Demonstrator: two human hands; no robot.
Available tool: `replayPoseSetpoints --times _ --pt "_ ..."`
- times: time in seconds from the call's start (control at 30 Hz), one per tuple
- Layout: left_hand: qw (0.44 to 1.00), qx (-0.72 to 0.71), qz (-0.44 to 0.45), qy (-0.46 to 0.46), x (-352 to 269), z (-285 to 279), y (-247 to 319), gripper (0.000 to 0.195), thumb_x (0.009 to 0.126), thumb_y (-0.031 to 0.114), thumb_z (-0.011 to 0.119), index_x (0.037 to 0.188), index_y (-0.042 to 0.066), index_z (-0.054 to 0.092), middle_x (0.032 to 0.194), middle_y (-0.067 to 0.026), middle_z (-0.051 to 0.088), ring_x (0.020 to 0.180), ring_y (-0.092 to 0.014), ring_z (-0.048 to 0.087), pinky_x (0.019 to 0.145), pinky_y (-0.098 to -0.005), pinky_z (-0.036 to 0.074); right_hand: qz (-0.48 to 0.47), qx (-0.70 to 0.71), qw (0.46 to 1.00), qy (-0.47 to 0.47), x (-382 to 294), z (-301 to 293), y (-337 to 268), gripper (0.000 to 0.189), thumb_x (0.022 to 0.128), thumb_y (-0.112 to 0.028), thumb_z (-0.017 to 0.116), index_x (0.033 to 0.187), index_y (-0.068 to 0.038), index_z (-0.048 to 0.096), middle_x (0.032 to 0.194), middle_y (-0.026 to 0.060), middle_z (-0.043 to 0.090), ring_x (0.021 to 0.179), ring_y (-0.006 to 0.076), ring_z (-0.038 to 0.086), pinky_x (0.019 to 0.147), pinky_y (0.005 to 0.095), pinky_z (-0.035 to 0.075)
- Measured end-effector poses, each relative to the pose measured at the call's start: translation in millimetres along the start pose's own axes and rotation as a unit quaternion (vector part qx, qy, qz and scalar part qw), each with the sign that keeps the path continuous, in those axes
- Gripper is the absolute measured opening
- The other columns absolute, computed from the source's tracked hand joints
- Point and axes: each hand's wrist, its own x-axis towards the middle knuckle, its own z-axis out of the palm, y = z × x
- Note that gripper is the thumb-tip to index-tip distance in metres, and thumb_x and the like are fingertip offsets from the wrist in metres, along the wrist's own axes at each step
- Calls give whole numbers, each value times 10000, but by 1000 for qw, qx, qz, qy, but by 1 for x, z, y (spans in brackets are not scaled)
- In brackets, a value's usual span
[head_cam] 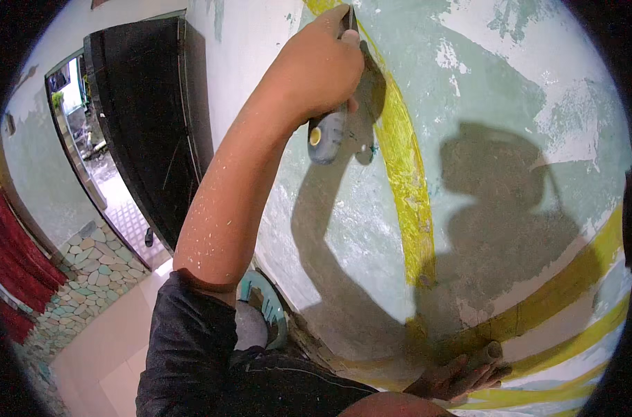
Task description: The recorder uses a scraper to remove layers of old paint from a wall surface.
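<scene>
A wall (347, 229) with patchy pale green and white paint fills the middle and right, crossed by yellow painted stripes (407, 156). Near the top, my left hand (321, 62) is closed on a scraper with a grey handle (327, 138); its thin dark blade lies close to the upper end of the yellow stripe. White flecks dot the forearm. Low at the right, in shadow, my right hand (462, 375) is by the striped part of the wall, with a short cylindrical end (492, 350) at its fingers. Whether that is a held object cannot be told.
A dark door (139, 120) stands ajar at the left, beside an opening to the outside. Below my left arm is a teal basin (266, 307) with a grey rounded thing in it. Pale floor tiles (102, 359), stone-patterned wall cladding (94, 266) and red cloth (19, 250) lie farther left.
</scene>
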Motion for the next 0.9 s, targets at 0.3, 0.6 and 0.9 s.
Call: replayPoseSetpoints --times 0.3,0.6,0.9 --pt "998 -25 -59 -27 2 4 -4 431 949 172 410 1321 -45 432 926 -235 646 502 -273 634 589 -386 532 -8 -36 998 -58 -2 -5 5 423 998 -329 431 1357 -113 492 1427 97 455 1378 454 249 1095 664 104" --pt "997 -19 -77 -12 -3 1 0 458 942 157 399 1352 -48 408 984 -246 645 493 -256 628 597 -373 530 -46 27 999 -4 4 -1 3 395 988 -253 480 1356 -112 484 1429 170 434 1354 486 279 1081 678 109" --pt "999 23 -3 30 25 4 -17 473 942 178 407 1345 -70 408 1115 -277 570 858 -328 563 805 -369 445 -72 -14 997 -19 8 -3 -5 424 972 -119 467 1395 -124 429 1429 134 441 1365 417 312 1103 638 123"
